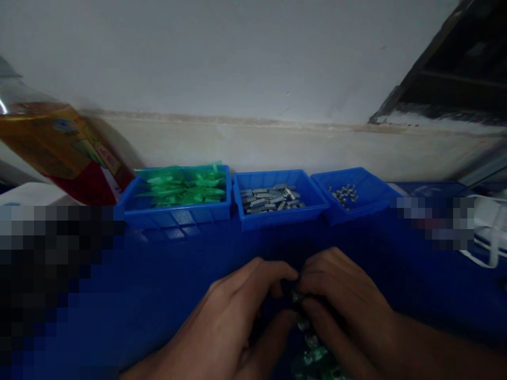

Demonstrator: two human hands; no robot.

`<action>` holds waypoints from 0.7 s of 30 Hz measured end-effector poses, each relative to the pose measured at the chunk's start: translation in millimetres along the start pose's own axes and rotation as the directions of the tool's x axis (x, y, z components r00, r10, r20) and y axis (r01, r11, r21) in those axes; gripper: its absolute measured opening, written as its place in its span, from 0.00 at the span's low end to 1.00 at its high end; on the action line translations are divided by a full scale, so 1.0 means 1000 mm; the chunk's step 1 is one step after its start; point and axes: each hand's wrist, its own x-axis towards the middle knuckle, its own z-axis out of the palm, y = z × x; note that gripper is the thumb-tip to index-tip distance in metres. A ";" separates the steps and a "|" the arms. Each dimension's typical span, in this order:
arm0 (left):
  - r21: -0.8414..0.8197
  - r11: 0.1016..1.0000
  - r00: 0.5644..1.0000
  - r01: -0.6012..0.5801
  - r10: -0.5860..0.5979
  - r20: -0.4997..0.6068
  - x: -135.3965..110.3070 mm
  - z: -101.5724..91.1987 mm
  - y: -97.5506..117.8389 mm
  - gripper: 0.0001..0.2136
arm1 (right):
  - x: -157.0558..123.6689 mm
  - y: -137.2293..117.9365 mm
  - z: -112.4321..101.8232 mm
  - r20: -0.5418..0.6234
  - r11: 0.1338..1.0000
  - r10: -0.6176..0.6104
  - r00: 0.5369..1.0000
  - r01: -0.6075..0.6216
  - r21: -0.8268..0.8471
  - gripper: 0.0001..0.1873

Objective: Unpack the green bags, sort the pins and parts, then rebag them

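Observation:
Both hands meet low in the view, over a blue work surface (pixel 166 285). My right hand (pixel 344 295) pinches a small shiny metal part (pixel 296 297) between thumb and fingers; its exact kind is too dark to tell. Curled around the near side, my left hand (pixel 241 306) has its thumb and index fingertips close to that part. What the left fingers grip is hidden in shadow. Just below the fingers lies a green circuit board (pixel 317 356) with shiny metal pieces along it, partly covered by the right hand and cut by the frame's edge.
Along the wall stand three blue bins: one with green plastic pieces (pixel 186 184), one with metal hex standoffs (pixel 269 199), one with small metal screws (pixel 344 195). A large yellow and red bottle (pixel 67 148) leans at left. White cables or handles (pixel 491 237) lie right.

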 end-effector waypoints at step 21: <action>-0.039 0.998 0.994 0.051 -0.047 0.095 0.000 0.002 0.005 0.07 | -0.010 -0.007 -0.004 -0.040 0.979 -0.099 0.994 0.090 -0.180 0.04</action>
